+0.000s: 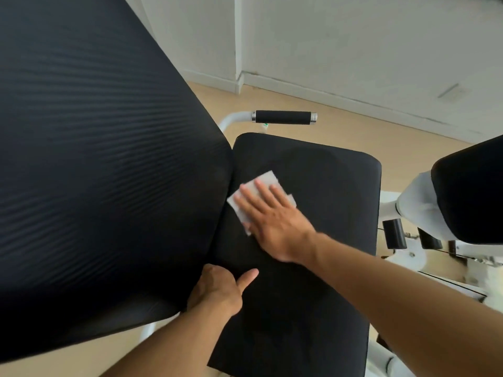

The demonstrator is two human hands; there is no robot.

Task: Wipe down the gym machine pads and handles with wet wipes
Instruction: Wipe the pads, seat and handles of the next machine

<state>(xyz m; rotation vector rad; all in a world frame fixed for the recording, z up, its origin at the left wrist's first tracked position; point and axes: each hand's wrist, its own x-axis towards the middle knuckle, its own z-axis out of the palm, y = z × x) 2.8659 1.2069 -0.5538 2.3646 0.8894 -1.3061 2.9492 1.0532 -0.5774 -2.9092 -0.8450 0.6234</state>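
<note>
A ribbed black back pad (pixel 103 159) fills the left. The left hand (pixel 217 291) rests at the seat pad (pixel 313 268) edge, thumb out, fingers hidden. The right hand (pixel 272 216), fingers straight, presses a wet wipe (pixel 265 179) flat on the seat. A black handle (pixel 283 117) lies beyond.

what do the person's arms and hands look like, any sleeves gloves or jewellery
Both forearms are bare as far as the frame shows: no sleeves in view. The left hand and right hand wear no gloves, and no rings, watch or wristband show on the visible sides. The picture is slightly blurred around the right hand, so finer marks cannot be told.
</note>
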